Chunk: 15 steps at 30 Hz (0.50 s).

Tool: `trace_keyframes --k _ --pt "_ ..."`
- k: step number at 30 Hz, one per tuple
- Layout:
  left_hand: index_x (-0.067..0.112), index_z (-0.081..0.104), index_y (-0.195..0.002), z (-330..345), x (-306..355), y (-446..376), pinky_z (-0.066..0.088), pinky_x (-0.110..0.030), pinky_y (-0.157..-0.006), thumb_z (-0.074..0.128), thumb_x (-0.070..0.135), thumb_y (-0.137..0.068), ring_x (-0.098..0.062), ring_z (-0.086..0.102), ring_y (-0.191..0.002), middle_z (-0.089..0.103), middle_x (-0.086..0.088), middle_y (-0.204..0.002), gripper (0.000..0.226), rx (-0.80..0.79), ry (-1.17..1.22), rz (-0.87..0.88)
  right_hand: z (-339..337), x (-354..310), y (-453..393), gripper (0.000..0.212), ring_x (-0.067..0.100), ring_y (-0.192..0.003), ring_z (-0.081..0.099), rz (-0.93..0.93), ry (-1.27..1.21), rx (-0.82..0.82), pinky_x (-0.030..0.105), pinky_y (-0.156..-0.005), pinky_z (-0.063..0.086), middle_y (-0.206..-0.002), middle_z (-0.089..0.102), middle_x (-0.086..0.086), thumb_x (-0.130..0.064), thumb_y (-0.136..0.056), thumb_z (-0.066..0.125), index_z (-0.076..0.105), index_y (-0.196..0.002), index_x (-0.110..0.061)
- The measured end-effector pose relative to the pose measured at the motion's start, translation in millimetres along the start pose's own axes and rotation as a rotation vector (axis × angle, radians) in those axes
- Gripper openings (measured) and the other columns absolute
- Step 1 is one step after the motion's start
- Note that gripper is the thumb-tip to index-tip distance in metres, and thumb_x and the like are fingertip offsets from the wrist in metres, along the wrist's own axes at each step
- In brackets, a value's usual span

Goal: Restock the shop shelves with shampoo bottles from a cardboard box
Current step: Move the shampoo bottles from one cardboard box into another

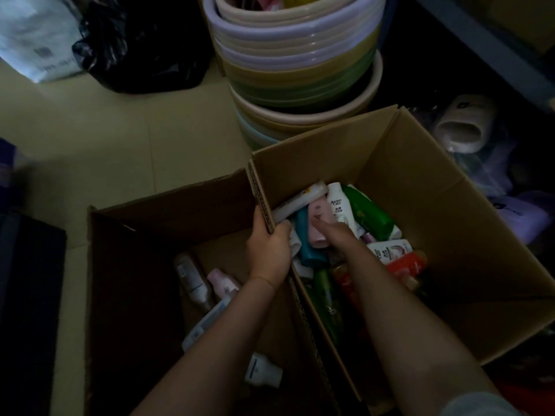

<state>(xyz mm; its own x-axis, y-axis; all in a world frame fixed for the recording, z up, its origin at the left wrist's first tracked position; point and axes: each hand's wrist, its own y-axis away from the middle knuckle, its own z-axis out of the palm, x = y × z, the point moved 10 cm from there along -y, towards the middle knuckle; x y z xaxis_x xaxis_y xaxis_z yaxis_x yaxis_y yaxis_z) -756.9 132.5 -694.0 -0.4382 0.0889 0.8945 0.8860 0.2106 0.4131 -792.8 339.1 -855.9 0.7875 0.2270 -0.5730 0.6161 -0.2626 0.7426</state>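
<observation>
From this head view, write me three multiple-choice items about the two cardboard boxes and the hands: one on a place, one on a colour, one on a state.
1. Where does the stack of round plastic basins stand?
A. behind the fuller right-hand cardboard box
B. inside the darker left-hand cardboard box
C. on a chair

2. What colour is the bottle lying right of the white labelled bottle?
A. blue
B. green
C. black

3. What is the left hand doing?
A. hanging free
B. lifting a basin
C. gripping the cardboard wall between the boxes

Answers: 1 A, the basins rise beyond that box's far flap. 2 B, its body is plainly green. 3 C, its fingers curl over the corrugated edge while the right hand reaches among the bottles.
</observation>
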Motion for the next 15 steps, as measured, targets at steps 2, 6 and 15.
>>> trace_keyframes --k 2,6,15 --pt "0.035 0.050 -0.141 1 -2 -1 0.044 -0.029 -0.086 0.053 0.017 -0.094 -0.009 0.061 -0.099 0.066 0.009 -0.113 0.050 0.008 -0.013 0.005 11 3 0 0.086 0.035 -0.119 0.055 0.032 -0.057 -0.068 0.036 -0.088 0.051 -0.141 0.052 0.017 -0.060 -0.086 0.062 0.039 -0.146 -0.002" --pt "0.037 0.049 -0.141 1 -3 -2 0.047 -0.033 -0.094 0.054 0.018 -0.093 -0.016 0.061 -0.105 0.066 0.007 -0.119 0.052 0.006 -0.030 0.010 17 -1 -3 0.082 0.034 -0.140 0.036 -0.067 -0.023 0.035 0.041 -0.115 0.031 -0.157 0.031 0.016 -0.059 -0.096 0.043 0.019 -0.155 -0.007" --pt "0.036 0.048 -0.142 4 -4 -4 0.044 -0.028 -0.078 0.052 0.019 -0.094 -0.007 0.061 -0.095 0.067 0.007 -0.115 0.051 0.004 -0.021 0.030 40 17 -12 0.067 0.027 -0.108 0.060 0.105 -0.460 -0.230 0.038 -0.089 0.051 -0.132 0.059 0.008 -0.049 -0.084 0.071 0.048 -0.139 -0.017"
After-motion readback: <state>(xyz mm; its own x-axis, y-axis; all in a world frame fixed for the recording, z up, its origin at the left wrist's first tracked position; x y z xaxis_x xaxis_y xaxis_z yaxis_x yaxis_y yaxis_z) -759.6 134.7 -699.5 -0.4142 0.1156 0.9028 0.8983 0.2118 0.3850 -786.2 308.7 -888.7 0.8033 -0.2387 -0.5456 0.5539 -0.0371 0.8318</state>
